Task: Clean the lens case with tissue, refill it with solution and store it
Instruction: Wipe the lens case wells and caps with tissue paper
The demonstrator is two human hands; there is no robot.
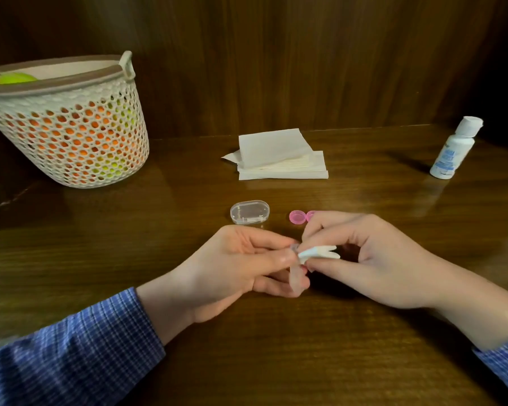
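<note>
Two blue checked sleeves (71, 347) reach in over the desk (247, 361). Left hand (232, 271), grip clamped, pinches one clear lens case (296, 272) just above the desk; right hand (373, 259), grip clamped too, presses one folded tissue (320, 253) against it. Beyond lie two pink caps (297, 216), touching, one clear oval box (250, 211), one tissue stack (279, 155), one solution bottle (455, 149) and one perforated basket (68, 127).
</note>
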